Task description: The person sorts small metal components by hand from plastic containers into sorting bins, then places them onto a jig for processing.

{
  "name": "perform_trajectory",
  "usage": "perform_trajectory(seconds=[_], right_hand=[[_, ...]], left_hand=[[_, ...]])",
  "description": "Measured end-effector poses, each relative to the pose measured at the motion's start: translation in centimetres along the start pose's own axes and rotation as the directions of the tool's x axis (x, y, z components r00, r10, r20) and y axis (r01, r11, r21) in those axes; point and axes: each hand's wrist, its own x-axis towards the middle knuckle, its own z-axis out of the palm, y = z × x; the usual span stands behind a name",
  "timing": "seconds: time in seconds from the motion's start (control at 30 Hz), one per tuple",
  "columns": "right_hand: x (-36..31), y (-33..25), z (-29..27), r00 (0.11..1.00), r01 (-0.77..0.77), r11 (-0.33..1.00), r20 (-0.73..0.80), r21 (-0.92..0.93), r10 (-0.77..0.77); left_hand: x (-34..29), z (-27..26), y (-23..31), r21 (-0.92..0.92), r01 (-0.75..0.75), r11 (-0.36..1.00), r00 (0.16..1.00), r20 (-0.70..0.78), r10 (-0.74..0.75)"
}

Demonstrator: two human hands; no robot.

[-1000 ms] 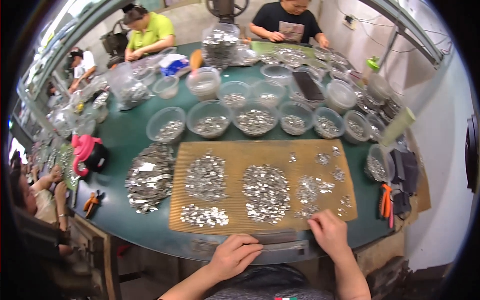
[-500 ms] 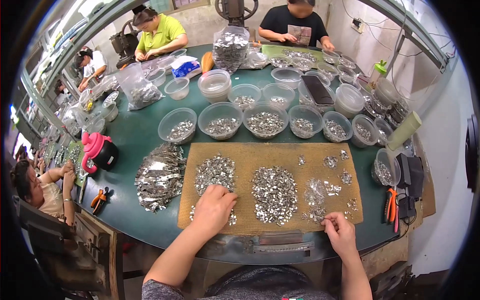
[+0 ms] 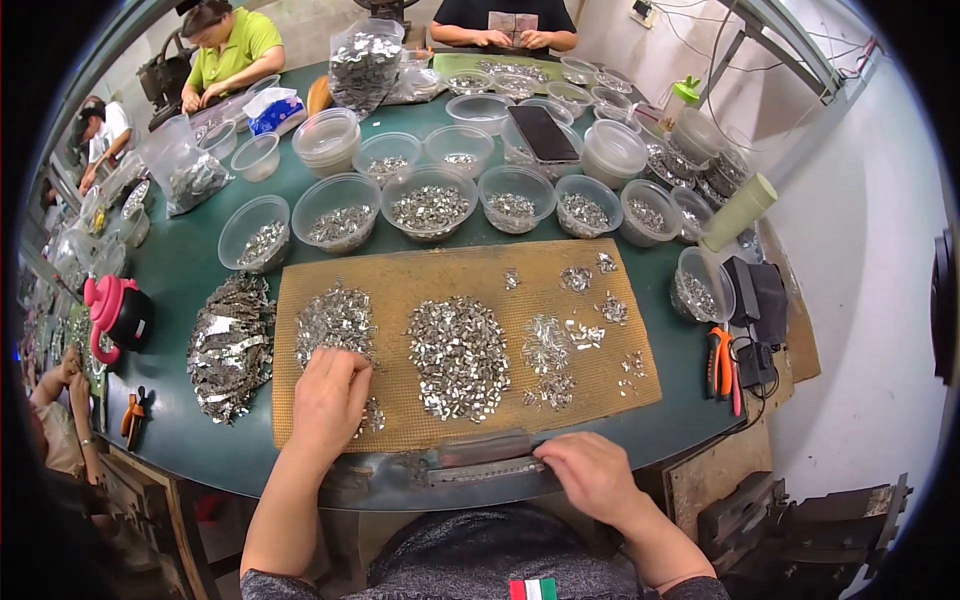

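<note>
My left hand rests at the lower part of a loose pile of small silvery metal pieces on a tan woven mat. Its fingers are bent and pressed together, and whatever they pinch is hidden. Off the mat's front edge, my right hand has thumb and forefinger together at the right end of a ruler-like strip; I cannot make out what is between them. A dense heap of metal bits covers the mat's middle. Smaller clusters lie on its right side.
Clear plastic bowls with metal bits stand in rows behind the mat. A stack of shiny metal strips lies left, near a pink-and-black jug. Orange-handled pliers lie right. A phone rests on bowls. Co-workers sit across the table.
My right hand has left the small clusters on the mat's right side and moved left and nearer, to the strip at the table's edge. My left hand stays at the left pile. The view has shifted.
</note>
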Motion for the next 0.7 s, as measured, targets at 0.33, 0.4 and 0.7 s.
perform_trajectory(seconds=[0.33, 0.4, 0.7], right_hand=[[0.1, -0.9, 2.0, 0.991, 0.109, 0.994, 0.078, 0.028, -0.111], [0.1, -1.0, 2.2, 0.990, 0.112, 0.993, 0.084, 0.023, -0.114], [0.0, -1.7, 2.2, 0.980, 0.185, 0.970, 0.107, -0.158, -0.169]], left_hand=[[-3.2, -1.8, 2.2, -0.277, 0.208, 0.938, 0.978, 0.050, -0.202], [-3.8, -1.8, 2.5, -0.275, 0.218, 0.937, 0.976, 0.050, -0.212], [-4.8, -1.6, 4.1, -0.346, 0.261, 0.901, 0.965, 0.126, -0.231]])
